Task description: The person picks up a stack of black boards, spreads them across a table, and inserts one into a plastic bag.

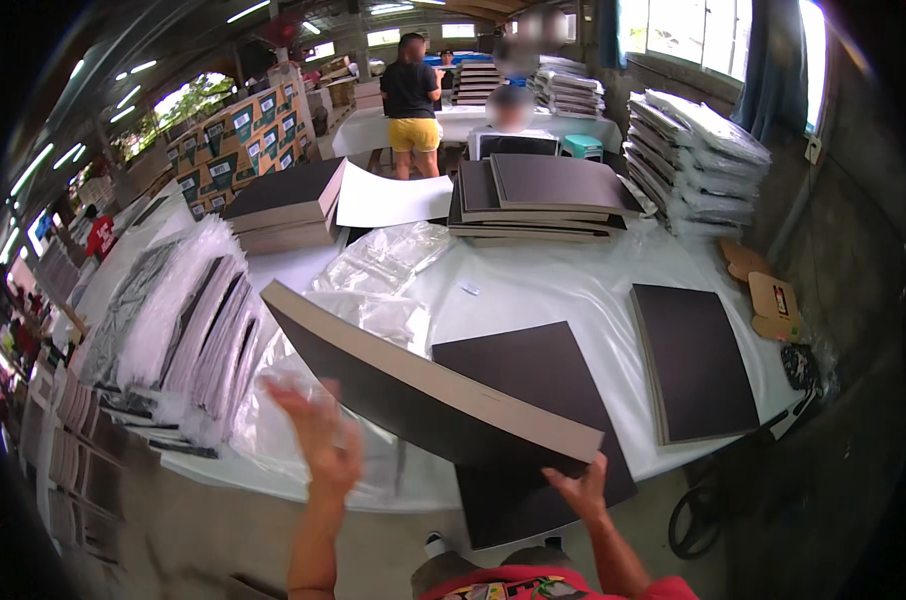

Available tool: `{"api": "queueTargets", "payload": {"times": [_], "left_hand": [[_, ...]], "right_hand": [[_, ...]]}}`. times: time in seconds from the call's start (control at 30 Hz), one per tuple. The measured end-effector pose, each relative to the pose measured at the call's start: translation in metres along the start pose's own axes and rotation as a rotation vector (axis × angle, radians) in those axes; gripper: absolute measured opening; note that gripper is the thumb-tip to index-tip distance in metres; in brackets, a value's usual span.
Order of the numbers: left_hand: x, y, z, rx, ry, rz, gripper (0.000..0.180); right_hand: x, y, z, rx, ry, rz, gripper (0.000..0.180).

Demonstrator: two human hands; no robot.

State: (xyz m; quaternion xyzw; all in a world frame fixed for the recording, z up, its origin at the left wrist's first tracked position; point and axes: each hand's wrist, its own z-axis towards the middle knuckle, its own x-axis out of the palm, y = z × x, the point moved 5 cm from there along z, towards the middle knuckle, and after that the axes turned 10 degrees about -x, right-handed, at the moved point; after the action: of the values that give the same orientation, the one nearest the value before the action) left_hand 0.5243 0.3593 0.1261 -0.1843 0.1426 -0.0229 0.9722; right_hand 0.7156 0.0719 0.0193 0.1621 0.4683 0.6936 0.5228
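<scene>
My right hand (pixel 581 484) grips the lower right corner of a thick black panel (pixel 393 385) with wide tan edges. The panel is tilted up on its side, its far left end raised. My left hand (pixel 323 430), smeared by motion, has its fingers apart below the panel's left part. It holds nothing and is in front of clear plastic bags (pixel 373 315). Beneath the raised panel, a flat black board (pixel 533 400) lies on the table and juts over its near edge.
Another black panel (pixel 698 365) lies on the white-covered table (pixel 473 270) at right. Plastic-wrapped panels (pixel 173 330) are stacked at left. More black panels (pixel 543 190) are piled at the back, with wrapped stacks (pixel 693 160) behind right. Other people (pixel 411 85) are beyond.
</scene>
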Motion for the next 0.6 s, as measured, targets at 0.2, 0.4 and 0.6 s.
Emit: {"api": "queueTargets", "payload": {"times": [0.2,0.4,0.6], "left_hand": [[0.117,-0.136,0.017,-0.064,0.446,0.238,0.038],[0.133,-0.146,0.020,-0.274,0.570,0.310,0.037],[0.133,-0.139,0.017,-0.485,0.542,0.213,0.030]], "right_hand": [[-0.006,0.011,0.033,-0.423,0.121,0.013,0.039],[-0.008,-0.001,0.036,-0.462,0.265,0.121,0.046],[-0.009,0.000,0.036,-0.571,0.402,0.161,0.052]]}}
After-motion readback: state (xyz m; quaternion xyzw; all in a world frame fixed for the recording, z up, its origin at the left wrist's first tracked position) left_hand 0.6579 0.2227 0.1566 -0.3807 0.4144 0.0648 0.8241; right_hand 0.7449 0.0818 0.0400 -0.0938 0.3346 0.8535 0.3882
